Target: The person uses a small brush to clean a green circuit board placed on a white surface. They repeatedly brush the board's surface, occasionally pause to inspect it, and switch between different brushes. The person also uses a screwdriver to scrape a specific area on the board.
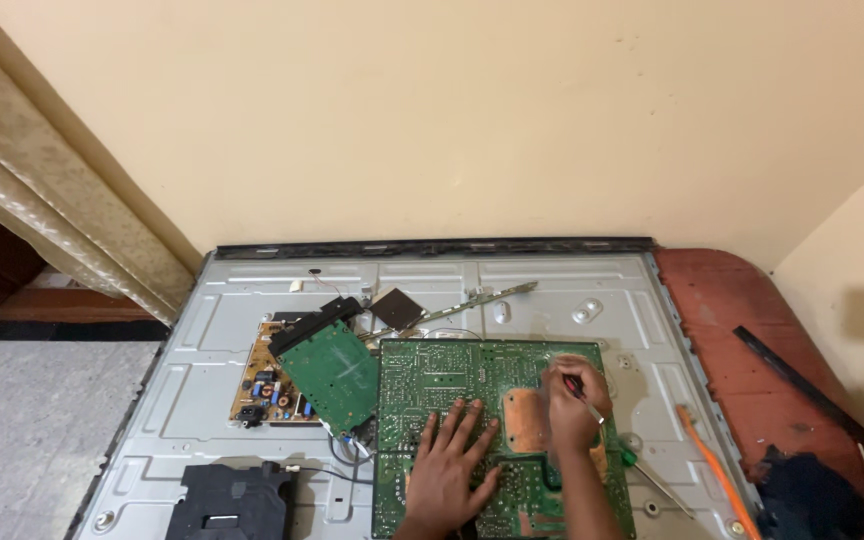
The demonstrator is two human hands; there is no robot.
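Work on the large green circuit board (472, 420), lying solder side up at the near edge of the metal back panel (552, 285).
The left hand (449, 470) presses flat on it, fingers spread; the right hand (574, 400) grips a thin probe-like tool (584, 397) at the copper patch. A smaller green board (332, 372) already lies loose over the tan board (264, 385); a screwdriver (657, 482) rests beside them.

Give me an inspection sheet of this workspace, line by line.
Surface: grey metal back panel lying flat.
Job's things: large green circuit board, solder side up.
Hands: left hand flat on the board; right hand holds a thin tool against it.
Clutter: smaller green board, tan board, black cover, screwdriver.
Cables: thin black wire.
Surroundings: cream wall, red-brown tabletop.
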